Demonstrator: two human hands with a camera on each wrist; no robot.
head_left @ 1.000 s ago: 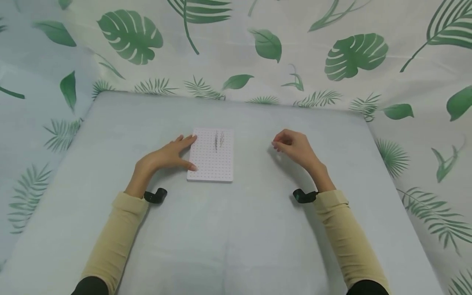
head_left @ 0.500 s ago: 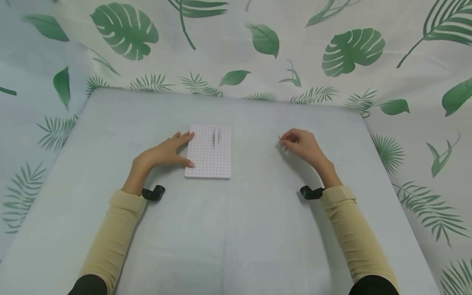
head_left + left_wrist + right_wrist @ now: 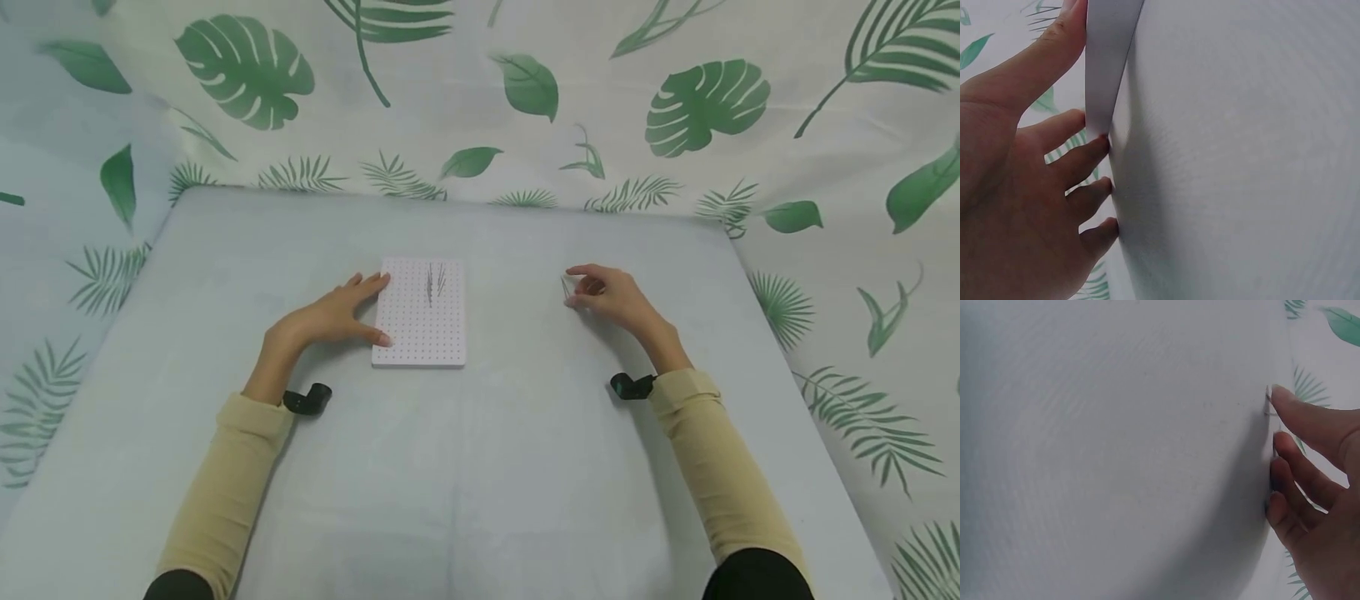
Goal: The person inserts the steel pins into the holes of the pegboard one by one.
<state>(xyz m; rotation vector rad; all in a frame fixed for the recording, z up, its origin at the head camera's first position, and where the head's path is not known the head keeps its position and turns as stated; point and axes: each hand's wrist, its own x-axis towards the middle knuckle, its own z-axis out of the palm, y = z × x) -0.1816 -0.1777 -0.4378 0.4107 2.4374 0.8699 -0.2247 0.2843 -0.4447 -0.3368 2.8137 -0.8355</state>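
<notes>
A white pegboard [image 3: 420,350] dotted with small holes lies on the table. Several thin metal pins [image 3: 430,287] stand in two rows near its far end. My left hand [image 3: 326,318] rests at the board's left side, fingers spread, with the thumb and a fingertip on its edge. In the left wrist view the board's side [image 3: 1109,56] shows between thumb and fingers. Off to the right, my right hand [image 3: 611,296] holds thin metal pins [image 3: 566,289] at its thumb and fingertips, close over the table. The right wrist view shows one pin [image 3: 1268,400] at the thumb tip.
A pale cloth covers the table [image 3: 465,483]. Behind it hangs a leaf-printed curtain [image 3: 465,75]. Each wrist carries a small black camera, one on the left [image 3: 307,400] and one on the right [image 3: 632,386].
My right hand has shifted slightly right, and its forefinger has lifted away from the thumb, so the pins show more. My left hand stays on the pegboard. The head view has shifted a little.
</notes>
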